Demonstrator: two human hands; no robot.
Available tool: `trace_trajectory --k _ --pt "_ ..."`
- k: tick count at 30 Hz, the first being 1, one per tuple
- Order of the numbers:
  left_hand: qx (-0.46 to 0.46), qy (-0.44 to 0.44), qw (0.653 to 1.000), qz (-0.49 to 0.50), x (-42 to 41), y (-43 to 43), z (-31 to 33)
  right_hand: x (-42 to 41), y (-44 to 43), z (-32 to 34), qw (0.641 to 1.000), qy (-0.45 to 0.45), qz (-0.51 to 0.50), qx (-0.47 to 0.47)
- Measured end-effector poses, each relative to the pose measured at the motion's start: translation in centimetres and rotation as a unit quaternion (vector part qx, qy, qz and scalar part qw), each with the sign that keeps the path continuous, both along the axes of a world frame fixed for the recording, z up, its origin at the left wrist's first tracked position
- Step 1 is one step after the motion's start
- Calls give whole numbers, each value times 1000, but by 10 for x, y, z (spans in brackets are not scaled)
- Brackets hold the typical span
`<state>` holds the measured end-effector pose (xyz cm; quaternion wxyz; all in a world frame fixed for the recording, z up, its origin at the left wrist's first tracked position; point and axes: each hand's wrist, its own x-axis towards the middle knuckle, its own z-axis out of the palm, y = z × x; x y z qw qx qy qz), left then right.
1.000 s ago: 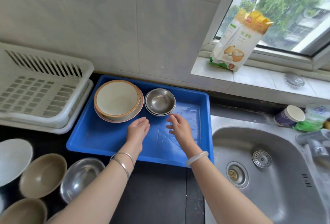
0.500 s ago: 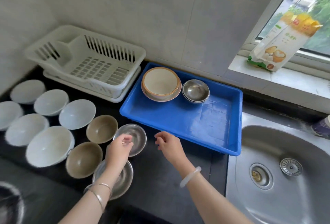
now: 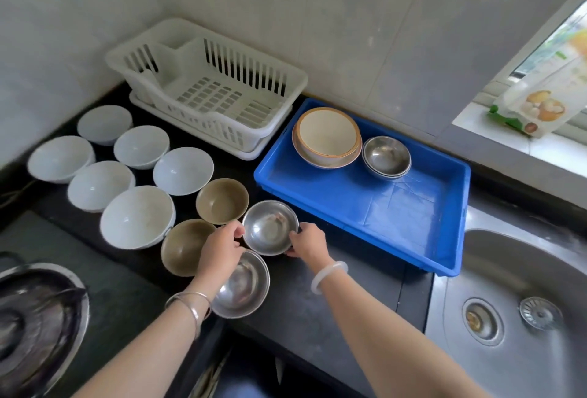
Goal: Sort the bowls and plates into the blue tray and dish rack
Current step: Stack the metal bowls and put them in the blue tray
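Observation:
A small steel bowl (image 3: 270,226) sits on the dark counter in front of the blue tray (image 3: 374,207). My left hand (image 3: 220,251) grips its left rim and my right hand (image 3: 306,243) grips its right rim. A second steel bowl (image 3: 244,286) lies just below, partly under my left wrist. Two brown bowls (image 3: 222,200) (image 3: 181,251) stand to the left, and several white bowls (image 3: 136,216) beyond them. In the tray's far corner a cream bowl on a plate (image 3: 327,135) stands beside stacked steel bowls (image 3: 386,156). The white dish rack (image 3: 209,89) holds nothing.
A steel sink (image 3: 521,302) lies to the right of the tray. A stove burner (image 3: 35,318) is at the lower left. A flour bag (image 3: 540,102) leans on the window sill. Tiled walls close off the back and left.
My view swung left from the tray to the bowls on the counter. Both hands left the tray, came back toward me and took hold of the small steel bowl's rim.

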<state>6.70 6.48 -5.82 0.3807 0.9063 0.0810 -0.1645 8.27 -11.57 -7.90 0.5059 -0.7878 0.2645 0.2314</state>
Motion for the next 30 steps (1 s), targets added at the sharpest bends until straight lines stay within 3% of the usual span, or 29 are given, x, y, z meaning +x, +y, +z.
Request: trace_trajectory --k 5,12,20,26,30 --pt "37 16 999 -25 -1 0 -1 -9 -14 12 997 -6 -73 26" --pt "32 13 999 -16 4 -2 -5 -26 -31 33 997 -27 -59 31" --pt "-72 57 994 54 16 -11 -14 -31 -44 43 996 -70 -23 -50" --pt "-228 136 953 147 14 -13 -18 -42 -40 35 993 -64 12 -103" --pt "-263 173 935 164 8 -10 -15 -46 -33 29 990 -57 28 -122"
